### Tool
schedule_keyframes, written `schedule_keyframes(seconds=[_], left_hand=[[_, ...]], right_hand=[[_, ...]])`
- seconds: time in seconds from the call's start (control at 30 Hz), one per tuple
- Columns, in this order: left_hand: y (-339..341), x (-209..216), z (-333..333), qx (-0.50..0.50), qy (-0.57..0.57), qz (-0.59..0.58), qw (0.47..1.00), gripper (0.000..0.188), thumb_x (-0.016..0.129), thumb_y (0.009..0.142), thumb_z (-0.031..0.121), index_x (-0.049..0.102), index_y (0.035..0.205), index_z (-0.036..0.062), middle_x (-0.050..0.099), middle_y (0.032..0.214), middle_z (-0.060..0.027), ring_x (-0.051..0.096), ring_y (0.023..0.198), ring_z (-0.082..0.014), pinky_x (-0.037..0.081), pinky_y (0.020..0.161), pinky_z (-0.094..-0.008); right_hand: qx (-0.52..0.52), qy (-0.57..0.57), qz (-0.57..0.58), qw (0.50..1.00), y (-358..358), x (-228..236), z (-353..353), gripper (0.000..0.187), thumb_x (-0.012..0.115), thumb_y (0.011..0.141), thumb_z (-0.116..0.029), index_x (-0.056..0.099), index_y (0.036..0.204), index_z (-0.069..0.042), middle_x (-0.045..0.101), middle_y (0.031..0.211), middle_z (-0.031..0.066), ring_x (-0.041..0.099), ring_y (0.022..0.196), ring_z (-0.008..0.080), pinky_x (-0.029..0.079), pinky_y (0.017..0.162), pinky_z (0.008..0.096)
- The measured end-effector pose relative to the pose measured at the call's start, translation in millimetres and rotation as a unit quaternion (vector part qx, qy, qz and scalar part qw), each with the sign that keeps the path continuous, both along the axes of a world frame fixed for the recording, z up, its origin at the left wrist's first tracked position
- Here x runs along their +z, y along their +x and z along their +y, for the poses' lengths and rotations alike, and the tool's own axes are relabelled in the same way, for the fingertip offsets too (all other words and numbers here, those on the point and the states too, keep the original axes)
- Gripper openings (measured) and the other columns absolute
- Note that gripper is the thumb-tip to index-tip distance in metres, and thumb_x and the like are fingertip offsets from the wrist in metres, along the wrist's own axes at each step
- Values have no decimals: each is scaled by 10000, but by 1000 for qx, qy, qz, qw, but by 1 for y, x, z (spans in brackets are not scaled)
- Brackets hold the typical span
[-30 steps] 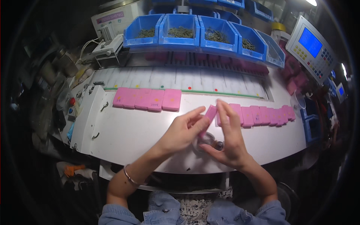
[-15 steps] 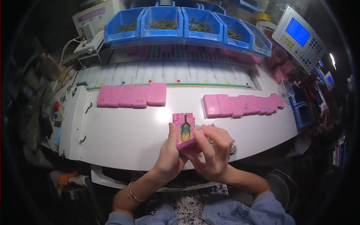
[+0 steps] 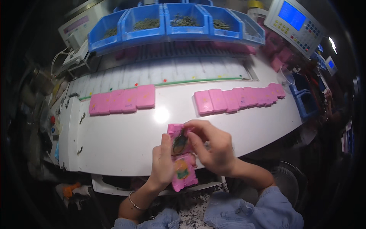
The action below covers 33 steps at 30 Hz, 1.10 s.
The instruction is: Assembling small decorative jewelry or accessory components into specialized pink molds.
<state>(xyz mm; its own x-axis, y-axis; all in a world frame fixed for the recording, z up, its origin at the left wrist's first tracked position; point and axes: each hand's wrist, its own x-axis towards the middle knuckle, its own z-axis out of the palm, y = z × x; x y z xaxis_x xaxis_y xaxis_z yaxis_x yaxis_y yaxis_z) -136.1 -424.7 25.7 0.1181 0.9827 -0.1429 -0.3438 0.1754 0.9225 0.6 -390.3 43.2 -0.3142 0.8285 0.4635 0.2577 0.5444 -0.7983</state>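
Over the near edge of the white tabletop, my left hand [image 3: 161, 162] grips a pink rubber mould that lies opened in two halves. Its upper half [image 3: 175, 129] stands between my hands, with a dark green shape [image 3: 180, 143] in its middle. Folded down below it is the lower half [image 3: 184, 183], which bears an orange and green patch in its hollow. My right hand [image 3: 216, 148] is closed at the upper half, thumb and fingers pinching beside the dark green shape. Whether they hold that shape or the mould's edge is hidden by the fingers and slightly blurred.
Two rows of closed pink moulds, a left row [image 3: 122, 101] and a right row [image 3: 238, 100], lie on the white table [image 3: 118, 149]. Behind them, blue bins [image 3: 144, 35] hold small dark green pieces. A keypad panel with a blue screen [image 3: 292, 17] stands at the far right.
The mould has swung open, its lower half now folded down toward me. My right hand has moved from the mould's side up over the upper half. The whole view has shifted slightly.
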Motion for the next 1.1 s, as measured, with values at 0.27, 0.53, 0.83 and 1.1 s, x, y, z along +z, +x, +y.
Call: schedule_keyframes(seconds=[0.27,0.53,0.83,1.1], left_hand=[[-1,4,1,-22,-26,31,999,665,132,981,430,577,957,-64,590,658,-120,581,573,-167,505,544,-287],[-4,2,1,-38,-78,39,995,659,142,981,419,593,898,-53,610,672,-112,583,554,-149,505,534,-273],[-9,-6,-6,-66,-89,39,993,650,156,976,433,575,923,-61,625,737,-130,589,552,-149,520,515,-278],[-18,-8,-9,-100,-122,-38,987,648,175,971,448,580,918,-55,624,743,-134,588,542,-163,526,497,-291]], right_hand=[[30,-112,39,992,5,-2,0,90,515,849,40,524,936,22,591,715,91,599,587,120,470,511,245],[98,-284,76,951,12,2,14,126,628,791,-3,544,882,17,571,636,27,515,509,48,398,458,207],[148,-356,16,923,16,8,13,85,601,820,19,534,871,30,563,650,26,525,503,46,406,440,173],[181,-392,58,900,18,4,11,73,611,813,21,549,848,33,593,703,57,550,529,59,429,437,170]])
